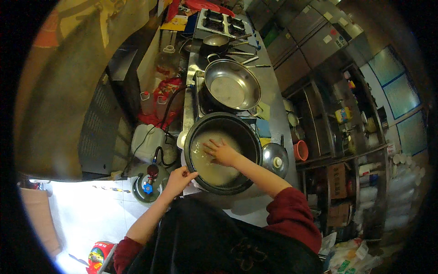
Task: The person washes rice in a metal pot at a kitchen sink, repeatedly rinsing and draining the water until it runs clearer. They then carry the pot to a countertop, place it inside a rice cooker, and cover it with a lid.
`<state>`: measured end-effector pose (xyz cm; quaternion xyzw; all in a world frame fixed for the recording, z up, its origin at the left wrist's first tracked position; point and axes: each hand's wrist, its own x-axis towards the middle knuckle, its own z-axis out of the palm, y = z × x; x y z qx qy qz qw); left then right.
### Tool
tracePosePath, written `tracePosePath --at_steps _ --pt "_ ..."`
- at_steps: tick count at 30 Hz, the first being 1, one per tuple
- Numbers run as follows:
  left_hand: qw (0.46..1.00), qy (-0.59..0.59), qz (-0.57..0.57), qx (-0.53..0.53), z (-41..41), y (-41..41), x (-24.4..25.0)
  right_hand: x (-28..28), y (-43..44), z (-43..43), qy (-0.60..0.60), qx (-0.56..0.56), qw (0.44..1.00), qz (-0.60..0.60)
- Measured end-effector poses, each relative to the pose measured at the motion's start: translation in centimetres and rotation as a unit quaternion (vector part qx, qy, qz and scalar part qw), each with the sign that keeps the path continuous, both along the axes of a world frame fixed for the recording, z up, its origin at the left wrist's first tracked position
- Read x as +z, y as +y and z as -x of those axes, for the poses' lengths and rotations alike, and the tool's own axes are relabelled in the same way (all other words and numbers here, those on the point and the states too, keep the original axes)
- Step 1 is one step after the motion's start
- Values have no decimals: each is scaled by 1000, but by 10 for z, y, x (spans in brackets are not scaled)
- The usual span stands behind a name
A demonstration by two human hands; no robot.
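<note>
A large dark round pot [255,137] stands on the steel counter in front of me, holding cloudy, pale liquid [214,171]. Whether grains lie under its surface I cannot tell; some small bubbles float on the left. My right hand [221,153] is inside the pot at the liquid, palm down with its fingers spread and nothing in its grasp. At the pot's near left rim, my left hand [180,178] grips the edge between thumb and fingers. Beyond the pot, a wide stainless steel pan [229,87] rests on a gas burner.
A metal lid [274,159] with a pale knob lies right of the pot. Farther along the counter [270,80] are several handled pans [216,40] and a gas stove [222,24]. A gas cylinder [143,193] and a white jerrycan [147,142] stand at left. Shelves [318,113] line the right.
</note>
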<state>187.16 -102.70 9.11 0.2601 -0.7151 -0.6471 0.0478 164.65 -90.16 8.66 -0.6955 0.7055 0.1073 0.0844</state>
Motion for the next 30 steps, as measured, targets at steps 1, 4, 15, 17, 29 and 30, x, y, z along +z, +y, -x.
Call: tracePosePath --at_steps 1,4,15,17,29,30 --pt "1000 1 19 -1 0 -1 2 9 2 -2 -2 -26 1000 0" --pt "997 -11 67 -31 3 -6 3 14 7 0 -52 -85 994 38" --pt "999 -15 -5 -37 6 -8 0 119 58 1 -105 -271 886 362" --pt "999 -5 -29 -41 7 -11 -8 176 100 -18 -182 -358 822 404" --pt "987 -17 -162 3 19 -3 -18 -155 425 -176 -564 -548 144 601" --pt "983 -41 -182 3 8 -1 5 -172 413 -197 -456 -673 252 525"
